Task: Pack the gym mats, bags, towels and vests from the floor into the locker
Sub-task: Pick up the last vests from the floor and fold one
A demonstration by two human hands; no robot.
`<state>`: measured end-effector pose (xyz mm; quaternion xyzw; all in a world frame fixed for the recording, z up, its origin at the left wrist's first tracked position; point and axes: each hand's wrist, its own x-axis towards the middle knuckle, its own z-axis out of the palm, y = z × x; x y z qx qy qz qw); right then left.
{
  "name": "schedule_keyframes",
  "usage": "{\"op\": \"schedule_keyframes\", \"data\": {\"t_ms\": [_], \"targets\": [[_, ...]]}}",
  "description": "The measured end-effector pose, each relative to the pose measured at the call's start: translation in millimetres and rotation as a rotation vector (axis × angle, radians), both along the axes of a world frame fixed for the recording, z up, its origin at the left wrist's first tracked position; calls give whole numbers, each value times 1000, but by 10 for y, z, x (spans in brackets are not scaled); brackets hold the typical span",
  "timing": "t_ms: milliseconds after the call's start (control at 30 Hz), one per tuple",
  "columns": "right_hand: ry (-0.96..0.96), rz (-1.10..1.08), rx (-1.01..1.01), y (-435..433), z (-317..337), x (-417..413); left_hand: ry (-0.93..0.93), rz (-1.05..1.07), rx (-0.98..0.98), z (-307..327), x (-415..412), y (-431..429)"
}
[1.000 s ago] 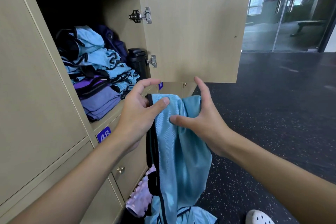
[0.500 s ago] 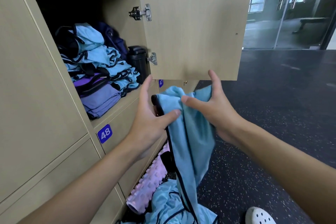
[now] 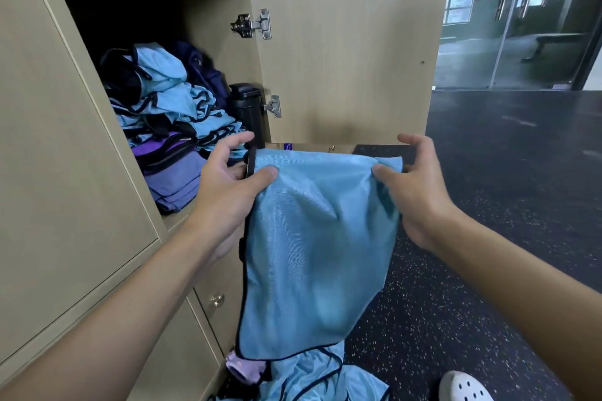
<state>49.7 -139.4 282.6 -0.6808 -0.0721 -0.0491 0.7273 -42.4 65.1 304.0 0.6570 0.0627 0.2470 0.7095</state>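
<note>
Left hand (image 3: 228, 185) and right hand (image 3: 413, 189) each pinched a top corner of the blue vest (image 3: 312, 254), arms outstretched; no readable labels.

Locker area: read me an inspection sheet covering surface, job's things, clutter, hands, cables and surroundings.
Surface: dark speckled floor; locker compartment with its door open.
Job's things: blue vest held spread out; stacked vests over purple folded items in the locker; loose vests and lilac roll on the floor.
Clutter: black container inside the locker; white shoe.
Hands: left hand and right hand each pinch a top corner of the blue vest.
Cables: nothing seen.
Surroundings: glass doors, bench beyond.
</note>
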Motion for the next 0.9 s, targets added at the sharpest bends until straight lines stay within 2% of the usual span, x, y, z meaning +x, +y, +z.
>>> {"op": "schedule_keyframes", "data": {"t_ms": [100, 233, 300, 400, 467, 600, 767, 900], "targets": [[-4, -71, 58, -12, 33, 7, 3, 13, -60, 29, -8, 11], [50, 241, -54, 11, -20, -46, 14, 42, -95, 39, -8, 4], [52, 325, -86, 44, -35, -70, 27, 18, -117, 55, -23, 17], [46, 211, 47, 62, -22, -46, 67, -112, -112, 87, -72, 51], [62, 211, 109, 34, -45, -19, 73, -132, -99, 104, -98, 56], [91, 351, -30, 19, -70, -68, 45, -97, -121, 101, -101, 40], [81, 158, 63, -7, -56, -46, 28, -11, -62, 80, -94, 24], [98, 139, 36, -17, -58, -62, 36, 36, -24, 76, -97, 9]]}}
